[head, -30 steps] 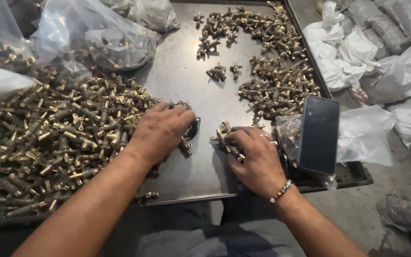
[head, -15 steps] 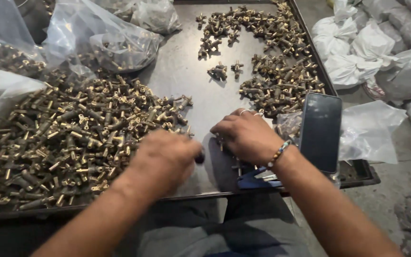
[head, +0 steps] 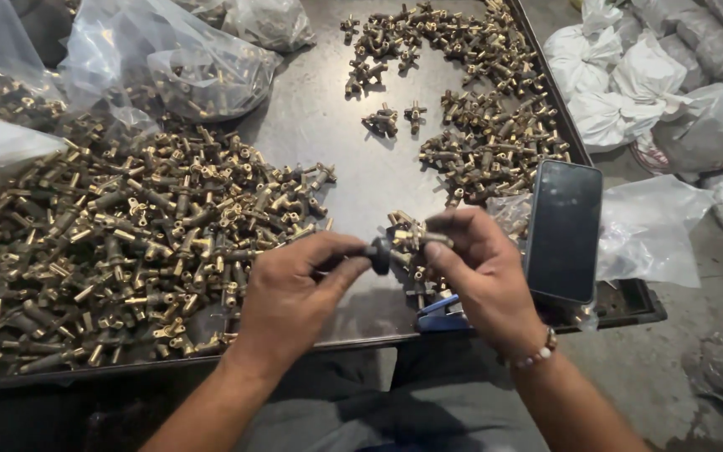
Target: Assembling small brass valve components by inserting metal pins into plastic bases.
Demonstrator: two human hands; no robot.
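Note:
My left hand grips a small black-handled tool by its dark knob, near the tray's front edge. My right hand pinches a brass fitting against the tool's tip; the two hands meet above the dark metal tray. A big heap of loose brass fittings lies to the left of my left hand. A few more brass pieces rest just under my right hand.
A second spread of brass fittings lies at the tray's far right. A dark phone stands upright by my right hand. A blue object lies at the front edge. Clear plastic bags sit far left; white bags lie on the floor, right.
Both hands have come off the tray and closed together. My right hand has picked up a brass fitting and my left now holds the black tool against it.

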